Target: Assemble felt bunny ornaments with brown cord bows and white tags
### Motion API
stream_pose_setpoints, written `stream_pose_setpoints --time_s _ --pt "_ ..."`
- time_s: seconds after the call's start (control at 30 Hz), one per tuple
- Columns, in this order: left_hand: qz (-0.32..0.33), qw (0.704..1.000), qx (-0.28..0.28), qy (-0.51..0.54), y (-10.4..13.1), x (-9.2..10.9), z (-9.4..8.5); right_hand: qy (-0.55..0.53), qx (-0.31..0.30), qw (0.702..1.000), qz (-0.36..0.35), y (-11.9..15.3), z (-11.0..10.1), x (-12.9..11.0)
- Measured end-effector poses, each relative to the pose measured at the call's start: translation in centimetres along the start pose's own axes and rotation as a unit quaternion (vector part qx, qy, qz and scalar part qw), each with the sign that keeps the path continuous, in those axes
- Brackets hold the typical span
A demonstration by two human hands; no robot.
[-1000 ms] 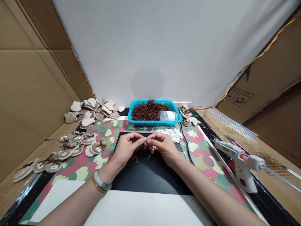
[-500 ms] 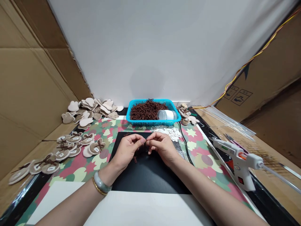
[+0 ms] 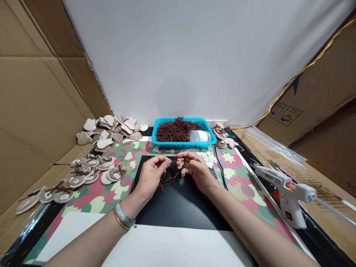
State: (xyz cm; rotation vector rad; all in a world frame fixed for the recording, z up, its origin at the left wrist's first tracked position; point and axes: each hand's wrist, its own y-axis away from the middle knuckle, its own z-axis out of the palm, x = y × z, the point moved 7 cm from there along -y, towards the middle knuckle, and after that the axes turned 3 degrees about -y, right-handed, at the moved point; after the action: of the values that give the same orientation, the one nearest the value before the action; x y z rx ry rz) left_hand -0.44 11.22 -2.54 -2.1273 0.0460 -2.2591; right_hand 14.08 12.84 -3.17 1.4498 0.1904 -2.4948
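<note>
Above a black mat [image 3: 180,207], my left hand [image 3: 151,174] pinches a thin brown cord bow [image 3: 174,162] between thumb and index finger. My right hand [image 3: 197,171] is just to the right, its fingers curled but apart, with the tips close to the bow's end; whether they touch it I cannot tell. Several loose brown bows [image 3: 166,181] lie on the mat below my hands. Behind them a blue basket [image 3: 183,145] holds a heap of brown cord bows [image 3: 175,130] and a clear tub with a white label [image 3: 199,136]. Small white tags [image 3: 208,158] are scattered beyond my right hand.
Bear-shaped felt pieces [image 3: 108,126] are piled at back left. Round tagged pieces with bows [image 3: 83,174] lie in front of them. At the right stand a white glue gun [image 3: 287,196] and clear glue sticks [image 3: 280,146]. A black cable [image 3: 219,168] crosses the patterned cloth [image 3: 241,185].
My right hand has drawn slightly away from my left, and its fingers have spread apart. The bow between the hands now shows more. The whole view has shifted a little.
</note>
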Motion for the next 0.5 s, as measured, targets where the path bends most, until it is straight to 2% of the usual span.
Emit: stream_pose_setpoints --time_s 0.17,0.37,0.5 --pt "-0.016 1.0 -0.02 0.018 -0.38 -0.41 -0.22 0.016 -0.009 1.0 0.009 0.15 0.37 -0.11" --pt "0.005 1.0 -0.001 0.0 -0.54 0.05 -0.78 0.065 -0.001 0.998 0.025 0.15 0.35 0.3" --pt "-0.028 0.999 -0.035 0.025 -0.28 0.01 -0.32 0.056 -0.011 0.998 0.035 0.15 0.28 0.76"
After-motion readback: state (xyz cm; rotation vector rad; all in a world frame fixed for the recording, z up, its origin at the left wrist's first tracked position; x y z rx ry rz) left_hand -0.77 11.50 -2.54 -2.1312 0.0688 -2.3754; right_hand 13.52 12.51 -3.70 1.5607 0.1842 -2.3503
